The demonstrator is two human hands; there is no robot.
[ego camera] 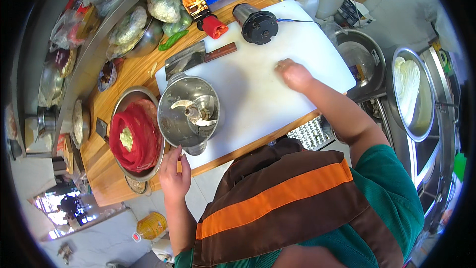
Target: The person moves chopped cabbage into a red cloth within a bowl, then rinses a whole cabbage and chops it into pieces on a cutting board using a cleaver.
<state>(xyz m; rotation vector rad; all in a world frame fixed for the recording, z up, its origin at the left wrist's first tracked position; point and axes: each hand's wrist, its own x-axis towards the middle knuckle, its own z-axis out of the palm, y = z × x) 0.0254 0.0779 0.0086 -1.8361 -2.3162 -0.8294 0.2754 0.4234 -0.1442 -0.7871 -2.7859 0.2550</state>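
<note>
A metal food-processor bowl [173, 126] with curved blades [191, 111] inside stands on the left part of a white cutting board [260, 100]. My left hand [175, 173] is at the bowl's near rim, by its handle, fingers slightly bent; whether it grips the bowl is unclear. My right hand [293, 74] rests on the board with curled fingers; its underside is hidden. Beyond it lies the processor's motor head [260, 26] with a cord. Left of the bowl, a metal basin [122, 100] holds a red mesh cloth [128, 119] around pale green chopped matter [126, 138].
A cleaver [189, 57] lies across the board's far left edge. Behind it are a green pepper [173, 41], a red pepper piece [215, 27] and a propped phone [191, 0]. To the right, a metal basin [427, 126] holds cabbage [407, 89].
</note>
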